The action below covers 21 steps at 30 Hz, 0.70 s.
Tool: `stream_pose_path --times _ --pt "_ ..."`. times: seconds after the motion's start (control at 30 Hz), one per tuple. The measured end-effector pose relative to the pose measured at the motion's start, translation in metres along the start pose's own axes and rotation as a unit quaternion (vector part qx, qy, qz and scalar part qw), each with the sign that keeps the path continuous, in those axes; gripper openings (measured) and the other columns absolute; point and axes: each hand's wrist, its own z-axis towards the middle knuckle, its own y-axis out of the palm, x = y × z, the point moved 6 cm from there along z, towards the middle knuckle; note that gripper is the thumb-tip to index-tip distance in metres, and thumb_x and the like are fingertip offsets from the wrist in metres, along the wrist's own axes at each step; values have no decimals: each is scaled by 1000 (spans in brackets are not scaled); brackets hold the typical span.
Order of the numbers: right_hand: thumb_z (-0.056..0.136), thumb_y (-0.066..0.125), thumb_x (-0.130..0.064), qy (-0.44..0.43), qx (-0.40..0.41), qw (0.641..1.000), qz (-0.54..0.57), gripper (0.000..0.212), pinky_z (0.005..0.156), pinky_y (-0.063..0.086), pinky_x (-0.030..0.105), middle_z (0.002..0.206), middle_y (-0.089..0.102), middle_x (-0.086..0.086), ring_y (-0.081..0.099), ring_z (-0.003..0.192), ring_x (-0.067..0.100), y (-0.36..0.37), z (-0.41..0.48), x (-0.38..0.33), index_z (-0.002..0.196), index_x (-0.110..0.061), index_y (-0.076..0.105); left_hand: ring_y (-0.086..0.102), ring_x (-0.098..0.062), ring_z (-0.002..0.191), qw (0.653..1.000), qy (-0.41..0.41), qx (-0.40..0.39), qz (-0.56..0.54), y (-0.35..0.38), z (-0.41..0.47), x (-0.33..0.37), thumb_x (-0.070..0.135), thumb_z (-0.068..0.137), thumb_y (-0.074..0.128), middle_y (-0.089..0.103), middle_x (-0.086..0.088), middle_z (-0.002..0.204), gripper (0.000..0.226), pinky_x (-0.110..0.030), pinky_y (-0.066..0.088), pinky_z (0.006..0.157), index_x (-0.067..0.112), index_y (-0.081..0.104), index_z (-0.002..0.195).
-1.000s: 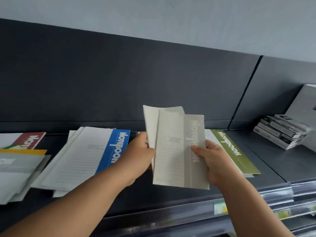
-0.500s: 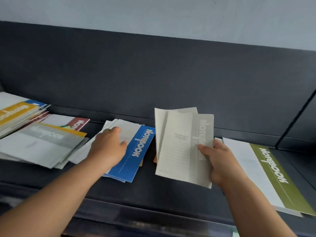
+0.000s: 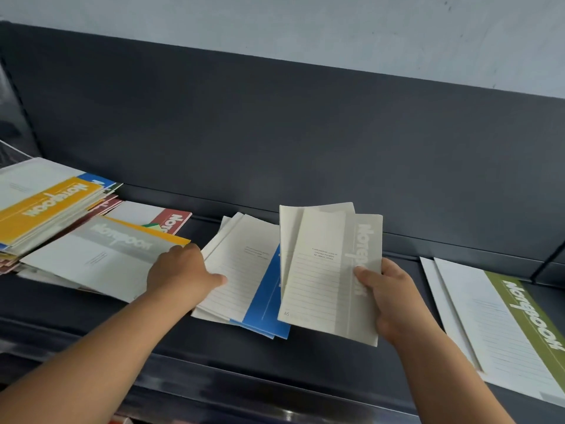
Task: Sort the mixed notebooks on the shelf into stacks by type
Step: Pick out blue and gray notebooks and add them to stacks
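Note:
My right hand [image 3: 388, 298] grips a small fan of grey A5 notebooks [image 3: 324, 270], held upright above the dark shelf [image 3: 321, 353]. My left hand [image 3: 180, 273] lies on the left edge of a loose stack with a blue-band notebook [image 3: 244, 276], thumb on its top cover. Left of it sits a grey-band notebook [image 3: 101, 255] over a yellow one, with a red-band notebook [image 3: 171, 220] behind. A taller pile topped by a yellow-band notebook [image 3: 46, 206] stands at the far left. Green-band notebooks [image 3: 504, 325] lie at the right.
The shelf's dark back panel [image 3: 305, 133] rises behind the notebooks. A vertical divider [image 3: 547, 264] crosses the back at the far right. The shelf's front lip [image 3: 244, 390] runs below my forearms.
My left hand let go of the grey notebooks and moved left and down onto the blue-band stack. The view swung left, bringing the yellow-topped pile into sight.

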Motion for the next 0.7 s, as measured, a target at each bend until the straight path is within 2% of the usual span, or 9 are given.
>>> stream_pose_path --times 0.07,0.17,0.23,0.3,0.47,0.57,0.7 --pt "95 58 -7 -2 9 1000 -3 16 75 57 42 91 77 1 73 85 25 2 1 1 106 -15 67 52 -17 81 1000 4 2 -14 -3 1 1 53 77 71 52 2 91 50 -26 40 60 15 50 102" --pt "94 58 -6 0 25 1000 4 16 74 57 41 92 77 3 72 84 25 1 2 4 105 -14 67 52 -16 73 993 1 -24 -115 -4 8 -2 35 87 65 53 0 84 31 -27 36 53 12 47 94" --pt "94 58 -5 2 32 999 10 15 73 57 41 94 77 5 72 84 26 0 1 4 104 -13 66 55 -20 75 973 6 -39 -227 -4 13 -4 22 92 56 58 -6 88 12 -30 42 57 11 50 92" --pt "94 59 -4 5 36 999 18 15 74 57 42 94 76 6 71 83 27 -3 1 5 104 -12 66 56 -21 79 945 11 -40 -324 -9 13 -5 15 94 53 60 -6 91 3 -32 44 61 12 53 93" --pt "93 60 -5 5 42 998 41 14 83 57 51 95 76 7 71 87 30 -16 2 2 103 -12 67 60 -16 79 892 42 -7 -450 -27 0 7 9 94 55 63 -2 88 10 -29 47 60 18 56 89" --pt "94 59 -4 3 43 997 61 14 79 57 48 91 77 5 71 83 28 -28 2 -2 99 -14 67 64 -19 82 861 53 -1 -506 -33 -9 21 8 93 57 67 -3 89 9 -32 50 62 17 58 95" --pt "93 58 -3 -11 48 996 80 16 83 56 49 94 77 7 70 87 29 -52 -1 -10 103 -13 68 67 -19 86 836 60 -6 -546 -34 -25 53 10 93 58 69 -2 93 11 -32 51 65 19 59 98"
